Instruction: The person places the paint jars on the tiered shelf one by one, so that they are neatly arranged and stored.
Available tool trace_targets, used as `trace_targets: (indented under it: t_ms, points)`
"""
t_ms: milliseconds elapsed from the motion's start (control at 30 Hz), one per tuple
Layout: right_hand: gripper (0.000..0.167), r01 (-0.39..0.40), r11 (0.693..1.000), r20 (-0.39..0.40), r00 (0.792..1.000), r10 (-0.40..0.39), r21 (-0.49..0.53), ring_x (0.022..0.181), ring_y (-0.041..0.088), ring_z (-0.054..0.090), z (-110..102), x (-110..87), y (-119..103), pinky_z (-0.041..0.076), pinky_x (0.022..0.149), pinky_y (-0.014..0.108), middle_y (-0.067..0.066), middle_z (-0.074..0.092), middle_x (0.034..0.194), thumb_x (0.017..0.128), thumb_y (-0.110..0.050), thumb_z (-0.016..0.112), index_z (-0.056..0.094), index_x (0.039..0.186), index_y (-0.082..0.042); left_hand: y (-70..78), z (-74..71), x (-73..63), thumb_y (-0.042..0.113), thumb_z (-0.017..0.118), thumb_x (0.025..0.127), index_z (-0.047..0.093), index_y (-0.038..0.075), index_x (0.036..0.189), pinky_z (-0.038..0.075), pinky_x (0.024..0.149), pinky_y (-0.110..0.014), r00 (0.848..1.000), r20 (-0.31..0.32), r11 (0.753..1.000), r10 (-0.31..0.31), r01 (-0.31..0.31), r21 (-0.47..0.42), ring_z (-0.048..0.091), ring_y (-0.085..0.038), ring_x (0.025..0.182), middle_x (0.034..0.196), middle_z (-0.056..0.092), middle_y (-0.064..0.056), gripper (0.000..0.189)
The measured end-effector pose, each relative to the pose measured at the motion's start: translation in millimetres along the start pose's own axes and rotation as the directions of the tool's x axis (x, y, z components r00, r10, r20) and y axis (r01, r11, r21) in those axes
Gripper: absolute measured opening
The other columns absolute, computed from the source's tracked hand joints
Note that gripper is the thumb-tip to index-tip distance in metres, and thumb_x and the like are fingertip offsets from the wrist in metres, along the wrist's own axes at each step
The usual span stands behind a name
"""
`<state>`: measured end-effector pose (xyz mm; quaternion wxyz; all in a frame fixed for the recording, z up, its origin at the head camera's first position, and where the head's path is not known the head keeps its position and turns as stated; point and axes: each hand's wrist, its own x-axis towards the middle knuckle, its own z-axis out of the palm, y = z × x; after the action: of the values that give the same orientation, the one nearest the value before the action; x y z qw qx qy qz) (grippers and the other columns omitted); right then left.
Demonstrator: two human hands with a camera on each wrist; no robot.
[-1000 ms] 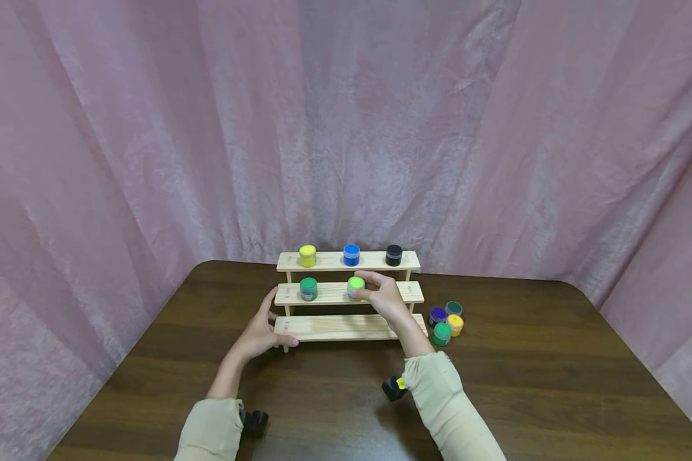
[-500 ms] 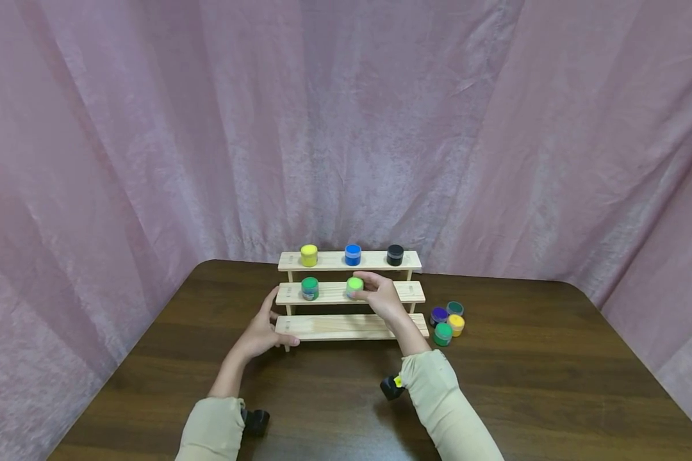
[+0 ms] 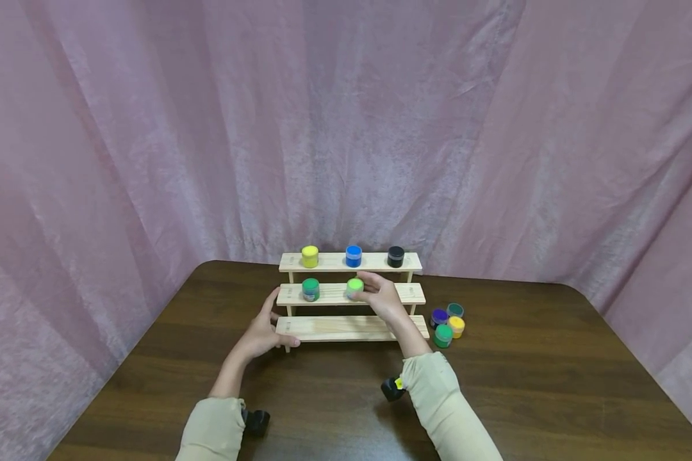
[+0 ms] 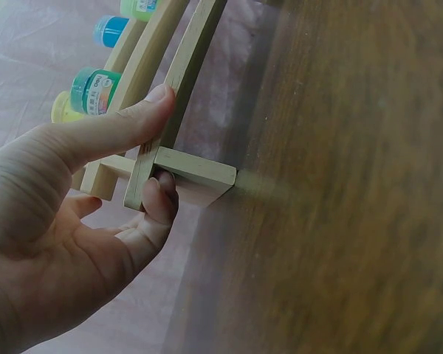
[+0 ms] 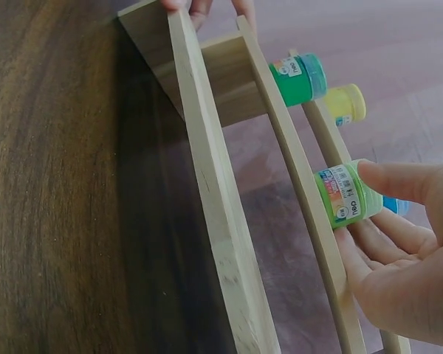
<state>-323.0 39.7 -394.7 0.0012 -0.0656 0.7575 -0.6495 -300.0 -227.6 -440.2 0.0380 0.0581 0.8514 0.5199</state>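
Note:
A three-tier wooden rack stands on the brown table. My left hand grips the left end of its lowest shelf; in the left wrist view the thumb lies over the board and fingers curl beneath. With thumb and fingers, my right hand pinches a light green paint jar, upright at the middle of the second shelf. Left of it on that shelf sits a green paint jar. The top shelf bears a yellow jar, a blue jar and a black jar.
Right of the rack, several paint jars cluster on the table: a purple one, a dark green one, a yellow-orange one and a green one. A pink curtain hangs behind the table.

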Motion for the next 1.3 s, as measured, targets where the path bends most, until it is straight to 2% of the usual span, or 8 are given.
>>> trace_targets:
  t_ms: [200, 400, 667, 933, 1200, 1300]
  points:
    - [0.054, -0.015, 1.0, -0.025, 1.0, 0.016, 0.009, 0.131, 0.035, 0.051, -9.4, -2.3, 0.4, 0.043, 0.109, 0.044, 0.02, 0.053, 0.141, 0.086, -0.005, 0.07, 0.053, 0.137, -0.002, 2.4, 2.9, 2.5, 0.004, 0.088, 0.066, 0.004, 0.018, 0.158, 0.049, 0.057, -0.033, 1.0, 0.008, 1.0, -0.006, 0.005, 0.01, 0.054, -0.018, 0.061, 0.109, 0.051, -0.024, 0.125]
    - [0.049, 0.023, 0.999, -0.091, 0.996, -0.02, 0.036, 0.132, 0.035, 0.05, -21.6, -9.0, -5.0, 0.042, 0.11, 0.046, 0.022, 0.055, 0.139, 0.088, -0.002, 0.066, 0.054, 0.135, 0.001, 5.3, 6.3, 7.3, 0.005, 0.088, 0.066, 0.004, 0.018, 0.158, 0.048, 0.056, -0.031, 1.0, 0.02, 1.0, 0.0, -0.001, 0.007, 0.054, -0.018, 0.059, 0.11, 0.05, -0.025, 0.125]
    - [0.047, 0.044, 0.998, -0.151, 0.988, -0.037, 0.043, 0.129, 0.036, 0.053, -36.5, -18.6, -8.8, 0.046, 0.106, 0.04, 0.024, 0.056, 0.136, 0.089, -0.001, 0.064, 0.054, 0.135, 0.001, 3.1, 7.0, 10.5, 0.004, 0.087, 0.066, 0.004, 0.017, 0.158, 0.049, 0.058, -0.033, 1.0, 0.022, 1.0, 0.001, -0.001, 0.003, 0.054, -0.019, 0.06, 0.108, 0.05, -0.024, 0.125]
    - [0.045, 0.02, 0.998, -0.179, 0.984, -0.009, 0.063, 0.129, 0.033, 0.052, -50.5, -25.0, -3.9, 0.047, 0.105, 0.032, 0.021, 0.056, 0.137, 0.091, -0.003, 0.064, 0.055, 0.135, -0.002, 2.8, 4.2, 10.6, 0.004, 0.087, 0.066, 0.003, 0.017, 0.158, 0.048, 0.057, -0.032, 1.0, 0.018, 1.0, 0.008, -0.009, 0.01, 0.053, -0.018, 0.06, 0.108, 0.051, -0.025, 0.125]
    - [0.047, 0.007, 0.993, -0.207, 0.978, 0.018, 0.12, 0.131, 0.029, 0.049, -70.1, -29.2, -2.5, 0.039, 0.111, 0.034, 0.02, 0.052, 0.141, 0.093, -0.005, 0.062, 0.051, 0.139, -0.002, 0.4, 4.3, 11.6, 0.004, 0.087, 0.065, 0.004, 0.015, 0.158, 0.049, 0.056, -0.032, 1.0, 0.018, 1.0, 0.018, -0.018, 0.003, 0.054, -0.018, 0.06, 0.106, 0.052, -0.024, 0.125]
    - [0.047, -0.007, 0.993, -0.23, 0.973, 0.035, 0.121, 0.128, 0.024, 0.051, -76.9, -30.6, -1.2, 0.041, 0.107, 0.027, 0.02, 0.051, 0.142, 0.094, -0.007, 0.061, 0.05, 0.139, -0.003, 0.0, 3.3, 11.8, 0.003, 0.088, 0.064, 0.004, 0.015, 0.158, 0.049, 0.057, -0.032, 1.0, 0.011, 1.0, 0.018, -0.018, 0.002, 0.055, -0.019, 0.061, 0.105, 0.052, -0.024, 0.126]
